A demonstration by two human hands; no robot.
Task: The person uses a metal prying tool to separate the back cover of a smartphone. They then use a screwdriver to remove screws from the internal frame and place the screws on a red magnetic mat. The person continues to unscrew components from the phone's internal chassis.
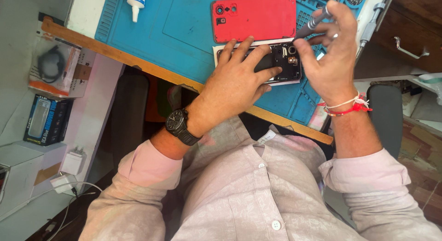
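Observation:
An opened smartphone lies on a blue work mat, its dark insides showing. My left hand lies flat across it, fingers spread, pinning it down. My right hand holds a small grey screwdriver, its tip pointing down at the phone's camera corner. Just beyond the phone lies its red back cover, with camera holes at its left end.
A white glue bottle rests at the mat's far left. The wooden desk edge runs diagonally. Boxes, a white charger and cables sit on a shelf at left. A drawer with a metal handle is at right.

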